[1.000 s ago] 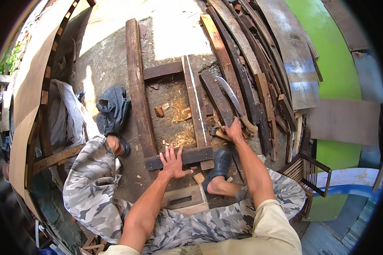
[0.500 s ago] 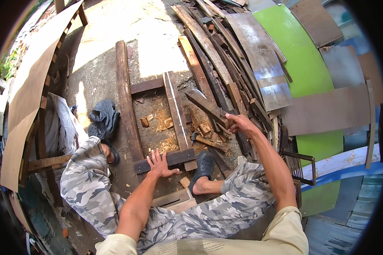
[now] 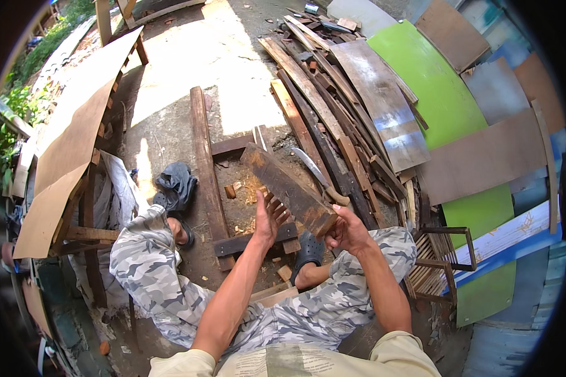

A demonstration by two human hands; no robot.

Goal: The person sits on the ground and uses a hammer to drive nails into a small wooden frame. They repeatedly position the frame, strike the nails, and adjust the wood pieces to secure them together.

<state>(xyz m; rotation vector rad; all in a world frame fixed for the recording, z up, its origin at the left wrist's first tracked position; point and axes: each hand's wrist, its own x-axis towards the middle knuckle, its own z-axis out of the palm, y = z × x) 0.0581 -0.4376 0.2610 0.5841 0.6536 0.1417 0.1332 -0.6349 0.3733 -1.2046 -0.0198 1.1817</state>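
I hold a dark, weathered wooden board [image 3: 286, 183] lifted off the ground in front of me. My right hand [image 3: 346, 230] grips its near end. My left hand [image 3: 269, 217] presses against its left side with fingers spread. Just behind the board's right edge a long knife with a pale handle [image 3: 321, 179] lies on the wood pile. Below my hands a rough frame of dark wooden beams [image 3: 204, 166] lies on the ground, with wood chips [image 3: 245, 188] inside it.
A pile of old planks [image 3: 333, 107] lies to the right, with green [image 3: 437, 88] and brown panels [image 3: 484, 160] behind. A brown sheet [image 3: 69, 151] leans at left. Dark cloth [image 3: 176, 179] lies by my left foot. A wire rack [image 3: 443, 264] stands at right.
My right hand has pulled the board out of the pile and raised it. My left hand has left the cross beam on the ground and come up against the board.
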